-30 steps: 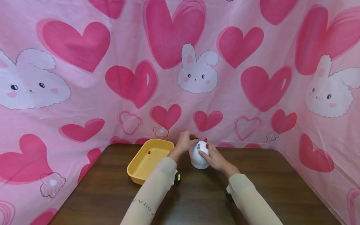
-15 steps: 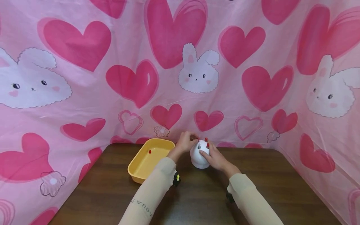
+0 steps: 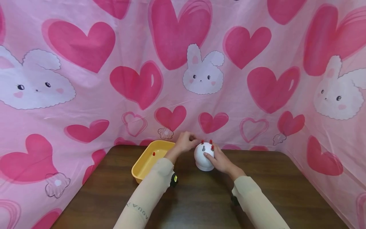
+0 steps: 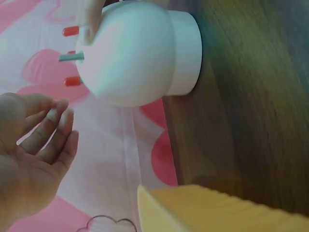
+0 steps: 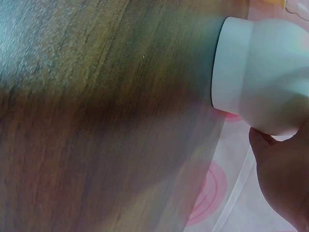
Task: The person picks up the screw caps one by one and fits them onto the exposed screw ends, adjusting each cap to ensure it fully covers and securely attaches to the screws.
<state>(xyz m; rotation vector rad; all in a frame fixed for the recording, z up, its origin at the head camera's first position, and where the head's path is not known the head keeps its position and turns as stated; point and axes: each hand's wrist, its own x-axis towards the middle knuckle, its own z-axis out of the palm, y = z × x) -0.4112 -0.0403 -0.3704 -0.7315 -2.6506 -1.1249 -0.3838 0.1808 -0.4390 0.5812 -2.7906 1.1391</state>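
A white ball-shaped object with a flat base stands on the table, several metal pegs rising from its top. Three pegs carry a red cap; a grey peg near the front is bare. My right hand grips the ball from the right, thumb on its front and fingers partly hidden behind. Just left of the ball, my left hand hovers apart from it. In the left wrist view, its loosely bent fingers hold nothing, near the capped peg.
A yellow tray sits on the table at left, partly behind my left forearm, with one red cap inside. A pink curtain with hearts and rabbits rises right behind the brown table.
My left hand has let go of the red cap on the ball's left peg and drawn back to the left. The right hand keeps its grip on the ball.
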